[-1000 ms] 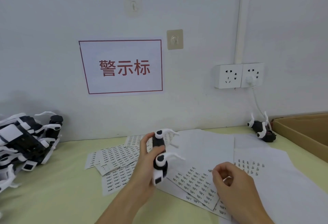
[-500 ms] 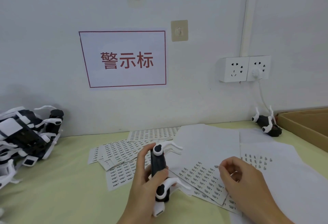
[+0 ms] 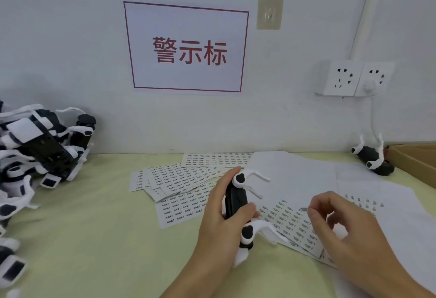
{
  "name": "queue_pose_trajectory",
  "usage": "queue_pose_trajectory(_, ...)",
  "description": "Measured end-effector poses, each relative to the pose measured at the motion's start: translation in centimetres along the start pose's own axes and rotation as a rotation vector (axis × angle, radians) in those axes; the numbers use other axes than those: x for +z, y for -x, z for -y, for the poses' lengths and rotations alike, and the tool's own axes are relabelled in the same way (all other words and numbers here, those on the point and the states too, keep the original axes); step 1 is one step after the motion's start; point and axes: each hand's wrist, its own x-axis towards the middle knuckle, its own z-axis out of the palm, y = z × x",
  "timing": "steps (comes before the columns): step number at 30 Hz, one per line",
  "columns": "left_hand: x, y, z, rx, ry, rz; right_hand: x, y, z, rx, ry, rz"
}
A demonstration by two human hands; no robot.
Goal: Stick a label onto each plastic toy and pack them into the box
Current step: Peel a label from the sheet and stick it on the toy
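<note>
The left hand (image 3: 218, 222) grips one black and white plastic toy (image 3: 238, 205) upright over the counter (image 3: 94, 238), and the right hand (image 3: 339, 229), at about 3 o'clock from it, pinches a tiny white sticky label (image 3: 304, 209) that is near the toy but not stuck on yet. A big heap of black and white plastic toys (image 3: 35, 156) waits at 9 o'clock, and one more small black and white toy (image 3: 372, 157) lies just beside the brown cardboard box (image 3: 415, 163) at 2 o'clock. I think the job is far from done, because most toys seem to need labels and packing, and I cannot see what is inside the box.
</note>
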Motion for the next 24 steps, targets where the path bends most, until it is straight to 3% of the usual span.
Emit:
queue_pose_trajectory(5, -0.2, -0.1, 0.0, 0.020, 0.014, -0.023, -1.0, -1.6, 1.7, -0.127, -0.039, 0.036)
queue_pose_trajectory(9, -0.2, 0.0, -0.1, 0.029, 0.000, -0.037, -1.0, -4.4, 3.7, -0.253, 0.085, 0.235)
queue_pose_trajectory(16, -0.2, 0.1, -0.4, 0.018, 0.015, -0.035, 1.2, -10.2, 5.7, -0.137, -0.157, 0.526)
queue_pose_trajectory(20, -0.3, -0.2, -0.5, 0.024, 0.029, -0.029, 2.2, -10.4, 5.1, -0.179, -0.045, 0.661)
queue_pose_trajectory(24, 0.0, -0.2, -0.7, 0.031, 0.049, -0.023, 2.5, -9.9, 4.7, -0.169, -0.010, 0.650)
